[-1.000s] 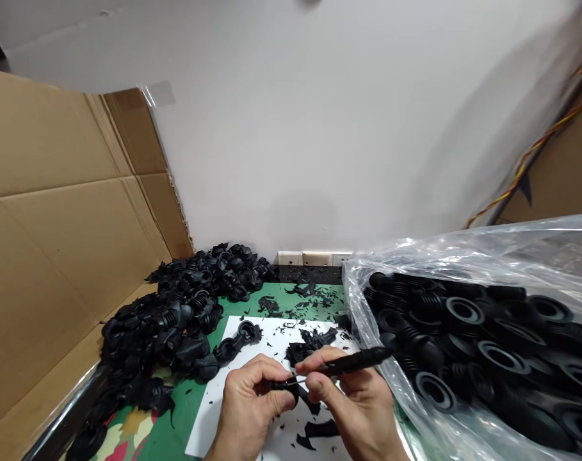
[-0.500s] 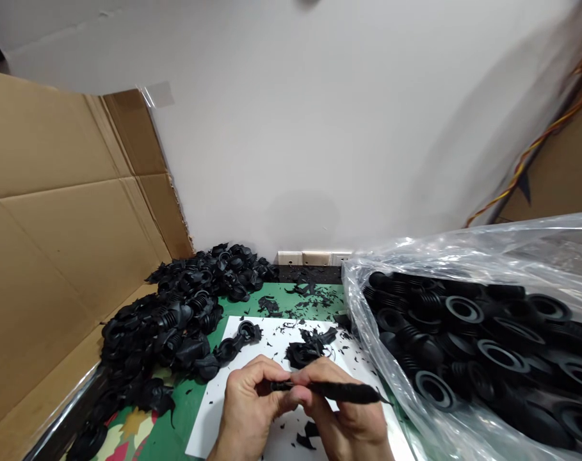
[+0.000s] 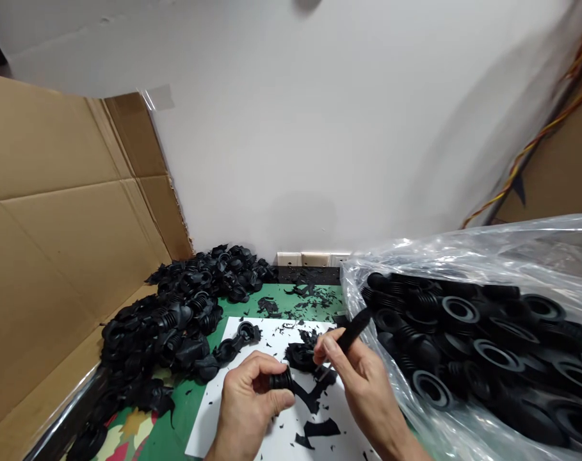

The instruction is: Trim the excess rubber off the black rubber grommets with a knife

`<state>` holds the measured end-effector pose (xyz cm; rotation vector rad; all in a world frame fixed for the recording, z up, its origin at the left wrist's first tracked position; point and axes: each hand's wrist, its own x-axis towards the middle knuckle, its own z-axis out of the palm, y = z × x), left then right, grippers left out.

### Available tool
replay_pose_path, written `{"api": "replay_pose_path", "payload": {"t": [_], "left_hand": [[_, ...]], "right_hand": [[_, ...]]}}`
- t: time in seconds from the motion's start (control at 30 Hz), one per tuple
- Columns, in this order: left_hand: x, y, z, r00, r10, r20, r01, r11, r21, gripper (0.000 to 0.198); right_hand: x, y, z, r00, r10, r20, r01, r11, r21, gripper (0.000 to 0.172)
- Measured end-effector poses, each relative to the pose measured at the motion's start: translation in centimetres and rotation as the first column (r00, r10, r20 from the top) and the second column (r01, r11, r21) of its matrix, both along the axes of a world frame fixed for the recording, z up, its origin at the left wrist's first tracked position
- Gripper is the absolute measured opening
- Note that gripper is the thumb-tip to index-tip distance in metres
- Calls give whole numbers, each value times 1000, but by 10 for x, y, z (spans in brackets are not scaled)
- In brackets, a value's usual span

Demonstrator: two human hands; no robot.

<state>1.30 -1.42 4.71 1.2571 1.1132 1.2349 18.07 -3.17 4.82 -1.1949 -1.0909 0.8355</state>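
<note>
My left hand is closed around a small ribbed black rubber boot, pinched between thumb and fingers over the white sheet. In my right hand is a tool with a thick black handle, a thin metal tip pointing down and left. What kind of tool it is I cannot make out. Between the hands a black rubber strip extends from beside the boot; whether it is still attached I cannot tell. Black scraps lie just behind, and a cut strip lies nearer me.
Black rubber pieces are heaped on the left against a cardboard panel. A clear plastic bag on the right holds several ribbed boots. Small trimmings dot the green mat. Sockets line the wall's base.
My hands have parted. The right one moved right and up, turning the tool from level to slanted. My left hand stays nearly in place with the boot now exposed; a black strip shows between them.
</note>
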Motion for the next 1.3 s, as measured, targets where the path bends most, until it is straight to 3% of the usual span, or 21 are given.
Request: {"api": "replay_pose_path", "payload": {"t": [0.13,0.27,0.33,0.4,0.53,0.63,0.77,1.0,1.3], "left_hand": [[-2,1,2,992,5,128,33,955,-295,44],[-1,1,3,979,18,202,55,934,-353,50],[0,1,1,983,-20,181,82,936,-342,49],[-1,1,-1,990,-64,128,102,943,-316,50],[-2,-2,1,996,-65,-66,54,986,-155,39],[-1,-5,7,971,-10,-239,21,999,44,44],[-2,-6,8,957,-15,-290,68,982,174,30],[-4,-1,6,999,-38,-24,37,999,-33,21],[-3,1,5,999,-9,38,12,997,-74,10]], "right_hand": [[-9,-2,1,992,104,-69,-109,991,-75,27],[-25,-5,-4,971,228,67,-224,972,-71,19],[-33,-6,-9,962,240,130,-238,971,-31,15],[-37,-5,-14,968,206,144,-206,978,-17,21],[-38,-3,-20,987,156,-33,-159,977,-139,24],[-36,-1,-22,970,176,-166,-208,956,-205,27],[-36,1,-26,948,215,-234,-265,942,-205,38],[-35,-4,-14,875,185,-447,-312,922,-229,47],[-37,-2,-18,813,193,-549,-375,895,-241,48]]}}
